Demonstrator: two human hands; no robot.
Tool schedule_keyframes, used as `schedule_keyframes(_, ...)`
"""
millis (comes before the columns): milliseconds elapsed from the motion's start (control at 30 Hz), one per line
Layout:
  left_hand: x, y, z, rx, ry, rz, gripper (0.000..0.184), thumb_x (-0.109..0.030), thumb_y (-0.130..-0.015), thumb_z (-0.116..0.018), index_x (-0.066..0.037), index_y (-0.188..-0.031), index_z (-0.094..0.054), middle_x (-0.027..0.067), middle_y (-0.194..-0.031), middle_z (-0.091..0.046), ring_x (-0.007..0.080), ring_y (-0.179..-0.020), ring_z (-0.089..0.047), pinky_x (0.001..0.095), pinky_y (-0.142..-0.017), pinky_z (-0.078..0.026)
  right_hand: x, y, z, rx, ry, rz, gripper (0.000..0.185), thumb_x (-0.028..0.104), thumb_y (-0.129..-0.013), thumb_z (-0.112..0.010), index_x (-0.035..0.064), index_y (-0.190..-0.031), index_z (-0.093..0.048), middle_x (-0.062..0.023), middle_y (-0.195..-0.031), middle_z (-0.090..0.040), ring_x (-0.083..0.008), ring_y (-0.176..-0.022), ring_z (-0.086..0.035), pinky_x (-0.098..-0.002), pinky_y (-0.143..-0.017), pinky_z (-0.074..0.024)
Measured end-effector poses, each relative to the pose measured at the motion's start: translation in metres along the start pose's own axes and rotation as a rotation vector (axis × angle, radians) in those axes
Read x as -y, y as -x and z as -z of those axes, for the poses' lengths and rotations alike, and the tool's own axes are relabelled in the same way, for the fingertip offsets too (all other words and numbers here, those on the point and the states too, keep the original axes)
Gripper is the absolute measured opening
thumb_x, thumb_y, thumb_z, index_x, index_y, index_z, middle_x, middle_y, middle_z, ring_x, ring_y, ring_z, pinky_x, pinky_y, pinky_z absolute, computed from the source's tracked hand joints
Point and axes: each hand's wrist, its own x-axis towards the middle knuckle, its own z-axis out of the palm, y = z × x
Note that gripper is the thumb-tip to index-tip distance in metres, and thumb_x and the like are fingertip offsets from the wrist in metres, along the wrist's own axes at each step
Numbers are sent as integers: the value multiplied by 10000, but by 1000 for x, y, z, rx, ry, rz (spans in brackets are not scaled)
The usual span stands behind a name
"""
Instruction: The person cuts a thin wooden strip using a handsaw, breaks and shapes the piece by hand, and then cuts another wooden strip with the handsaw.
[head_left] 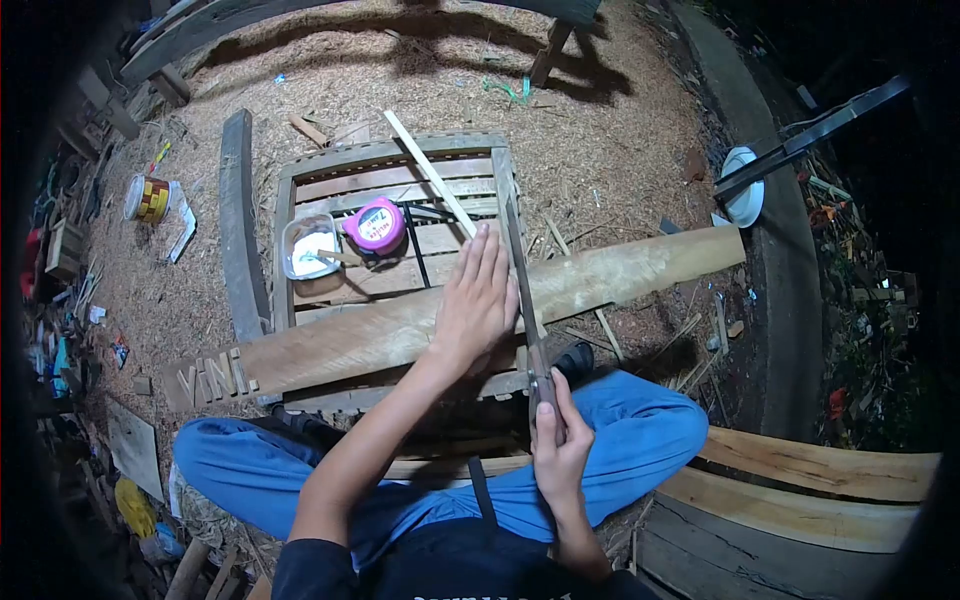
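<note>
My left hand (475, 305) lies with its fingers stretched out flat over a long patterned plank (380, 340). A thin pale wooden strip (430, 172) runs in under its fingertips. My right hand (560, 435) is closed round the near end of a long, narrow, dark-bladed tool (518, 250); whether it is a saw or a knife, I cannot tell. The blade points away from me, crossing the plank just right of my left hand. Small wooden pieces like raised letters (215, 375) sit on the plank's left end. The plank lies across a slatted wooden table (395, 147).
On the slats are a pink tape measure (378, 226) and a clear tub (297, 262) with white stuff and a stick. A curved beam (238, 220) and a tin (148, 200) lie left. Boards (810, 505) are at lower right. Wood shavings (590, 150) cover the ground.
</note>
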Motion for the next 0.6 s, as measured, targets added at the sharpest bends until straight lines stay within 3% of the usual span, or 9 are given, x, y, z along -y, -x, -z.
schedule_keyframes(133, -3, -2, 0, 18, -16, 17, 478, -233, -1014, -443, 105, -1342, -525, 281, -1511, -443, 395, -1513, -306, 482, -1259, -234, -8, -5, -3, -35, -84, 14, 447, 111, -1029, -563, -93, -1425, -522, -240, -1285, -680, -187, -1200, -620, -325, -984, -492)
schedule_keyframes(333, -1, -3, 0, 11, 30, 11, 490, -242, -1017, -435, 106, -1352, -520, 274, -1485, -467, 390, -1506, -320, 482, -1256, -241, 0, 6, -3, -17, 64, -8, 450, 123, -1032, -553, -99, -1422, -522, -221, -1218, -713, -179, -1075, -667, -305, -901, -528)
schedule_keyframes(400, -2, -4, 0, 40, -36, 3, 496, -247, -1021, -433, 106, -1360, -515, 274, -1480, -472, 392, -1504, -322, 484, -1256, -240, -12, 15, 5, -20, 86, 92, 461, 150, -1044, -550, -42, -1462, -524, 39, -761, -539, -20, -590, -421, -214, -507, -325)
schedule_keyframes(600, -1, -2, -1, 12, 6, -1, 489, -241, -1014, -440, 105, -1351, -518, 276, -1459, -483, 402, -1499, -323, 487, -1258, -236, -11, -4, -9, -28, 79, 122, 465, 151, -1052, -544, -33, -1478, -510, 50, -785, -526, -19, -604, -407, -208, -525, -326)
